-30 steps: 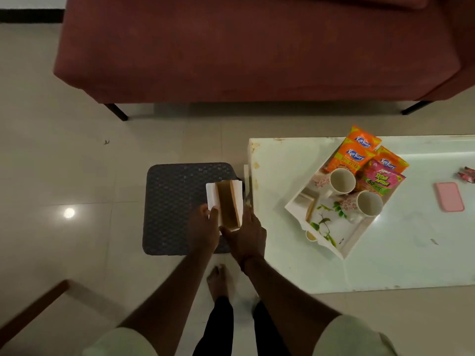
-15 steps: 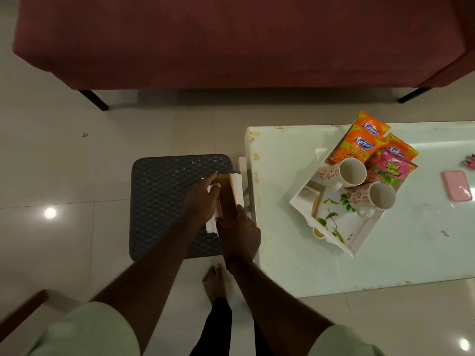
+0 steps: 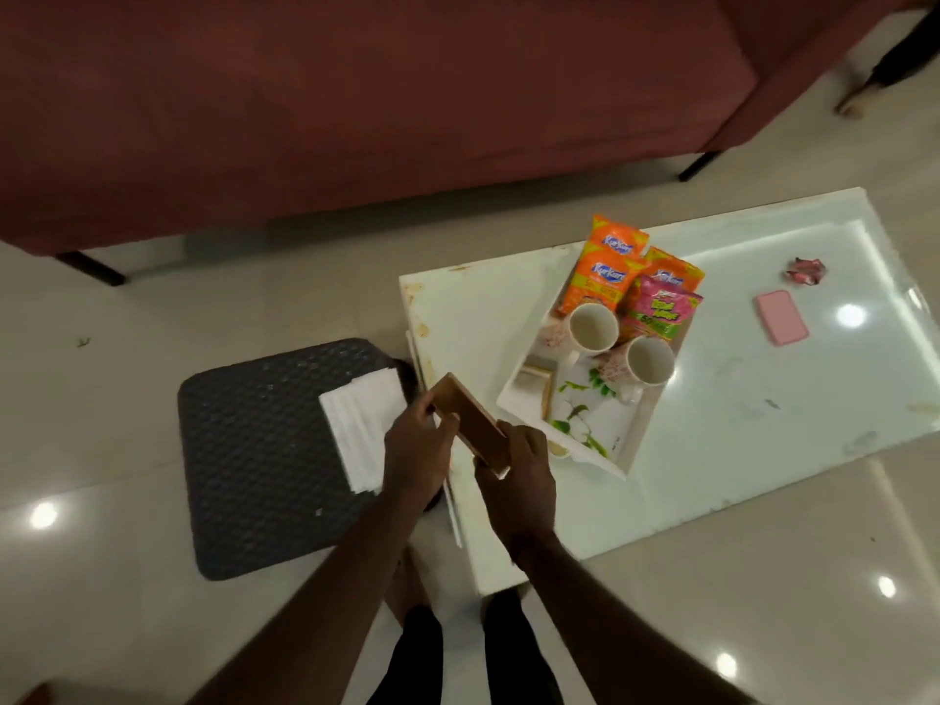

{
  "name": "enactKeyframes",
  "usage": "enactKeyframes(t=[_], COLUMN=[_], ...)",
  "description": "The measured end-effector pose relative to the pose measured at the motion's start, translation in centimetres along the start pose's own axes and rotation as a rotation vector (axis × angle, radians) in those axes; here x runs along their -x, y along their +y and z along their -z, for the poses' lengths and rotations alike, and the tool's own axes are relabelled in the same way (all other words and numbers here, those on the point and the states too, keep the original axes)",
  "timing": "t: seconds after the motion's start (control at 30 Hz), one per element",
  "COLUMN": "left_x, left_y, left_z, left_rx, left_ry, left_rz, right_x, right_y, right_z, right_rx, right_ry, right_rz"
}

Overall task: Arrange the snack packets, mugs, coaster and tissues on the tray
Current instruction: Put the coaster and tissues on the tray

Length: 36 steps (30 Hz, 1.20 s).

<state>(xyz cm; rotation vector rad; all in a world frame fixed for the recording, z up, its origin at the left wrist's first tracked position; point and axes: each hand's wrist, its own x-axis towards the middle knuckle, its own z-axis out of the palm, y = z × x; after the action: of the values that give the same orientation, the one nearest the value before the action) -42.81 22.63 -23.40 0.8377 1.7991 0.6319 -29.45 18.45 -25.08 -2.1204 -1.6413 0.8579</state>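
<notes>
Snack packets (image 3: 600, 279): four
Mugs (image 3: 593, 328): two
Tissue stack (image 3: 362, 424): one
Tray (image 3: 519, 394): one
Hands (image 3: 417, 450): two

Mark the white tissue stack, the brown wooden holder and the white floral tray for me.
White tissue stack (image 3: 362, 424), head view: middle of the top sheet.
Brown wooden holder (image 3: 470, 422), head view: flat upper face.
White floral tray (image 3: 642, 422), head view: right rim.

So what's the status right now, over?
Both hands, left and right, hold the wooden holder. Tissues lie on the dark stool, off the tray. Nothing blocking.
</notes>
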Motion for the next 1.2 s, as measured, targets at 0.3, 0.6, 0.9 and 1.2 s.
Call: enactKeyframes(t=[0.3,0.6,0.9,1.2], left_x=[1.0,-1.7,-3.1,-2.2], left_y=[5.1,5.5,4.2,3.5], left_z=[-12.0,-17.1,-19.2,-15.2], left_rx=[-0.047,-0.105,-0.190,-0.094], left_ry=[-0.059,-0.034,-0.006,0.081], left_rz=[0.083,0.135,0.176,0.111], right_x=[-5.5,-8.7,-10.4,-8.6], right_y=[8.2,12.6,14.6,12.7], right_z=[8.8,8.6,8.1,8.9], right_rx=[0.275,0.395,0.564,0.477], right_ry=[0.081,0.055,0.079,0.062], right_rz=[0.024,0.062,0.126,0.173])
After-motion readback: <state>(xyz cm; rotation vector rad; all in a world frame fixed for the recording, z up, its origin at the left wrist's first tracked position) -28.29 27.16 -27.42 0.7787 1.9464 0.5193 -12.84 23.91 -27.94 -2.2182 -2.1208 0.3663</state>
